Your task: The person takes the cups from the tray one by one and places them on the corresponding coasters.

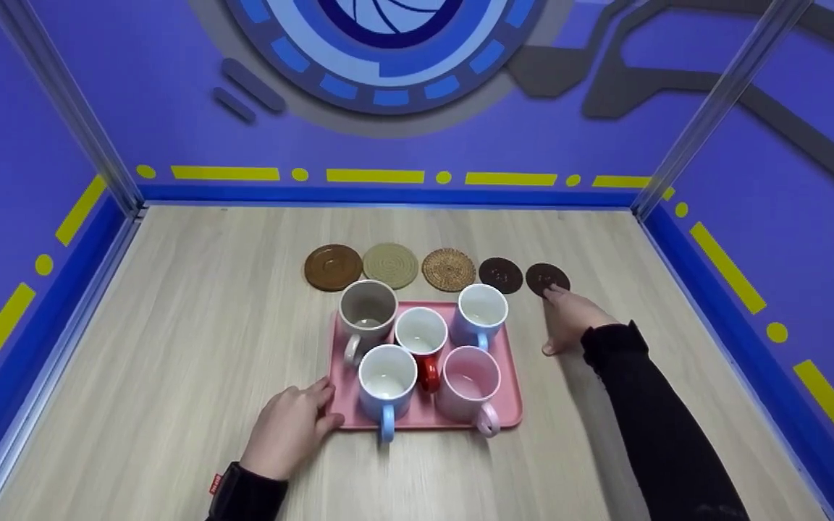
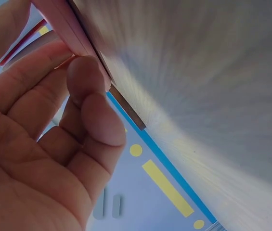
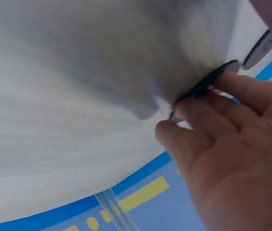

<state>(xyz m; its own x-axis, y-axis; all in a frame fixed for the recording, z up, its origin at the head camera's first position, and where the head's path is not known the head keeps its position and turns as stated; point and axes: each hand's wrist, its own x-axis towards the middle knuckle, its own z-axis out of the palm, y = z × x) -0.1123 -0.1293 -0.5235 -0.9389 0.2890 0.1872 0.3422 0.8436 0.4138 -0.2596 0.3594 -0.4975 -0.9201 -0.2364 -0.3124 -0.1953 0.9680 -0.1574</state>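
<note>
My left hand (image 1: 288,427) grips the front left corner of a pink tray (image 1: 428,418), thumb and fingers at its rim. On the tray stand several mugs: a grey mug (image 1: 350,322), a red mug with white inside (image 1: 428,370), a light blue mug (image 1: 466,334) at the back right, another light blue mug (image 1: 381,401) in front, and a pink mug (image 1: 457,412). My right hand (image 1: 578,318) reaches past the tray, its fingertips touching the rightmost dark brown coaster (image 1: 546,275). In the right wrist view those fingers lie nearly straight against the coaster (image 3: 213,77).
Left of that coaster, in a row behind the tray, lie another dark coaster (image 1: 500,275), a woven coaster (image 1: 449,270), a pale green coaster (image 1: 390,265) and a brown wooden coaster (image 1: 333,268). Blue-purple walls (image 1: 424,189) enclose the wooden table (image 1: 207,304) on three sides.
</note>
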